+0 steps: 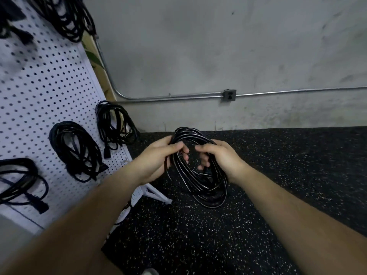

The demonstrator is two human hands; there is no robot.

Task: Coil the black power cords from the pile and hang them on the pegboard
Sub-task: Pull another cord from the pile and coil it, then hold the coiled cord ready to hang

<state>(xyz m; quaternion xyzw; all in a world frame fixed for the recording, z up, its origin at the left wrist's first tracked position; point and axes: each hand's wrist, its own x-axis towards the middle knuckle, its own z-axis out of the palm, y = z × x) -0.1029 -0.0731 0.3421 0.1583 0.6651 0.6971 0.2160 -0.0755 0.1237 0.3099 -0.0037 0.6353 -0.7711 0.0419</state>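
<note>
The pegboard (49,80) runs off the left and top edges, cutting short a top coil (67,18) and a left coil (19,163). The left hand (156,157) and right hand (220,157) hide parts of the cord (206,187); its plugs cannot be made out.

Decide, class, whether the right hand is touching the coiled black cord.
Touching. The head view shows the right hand with its fingers curled round strands on one side of the coiled cord, with no gap between them.
</note>
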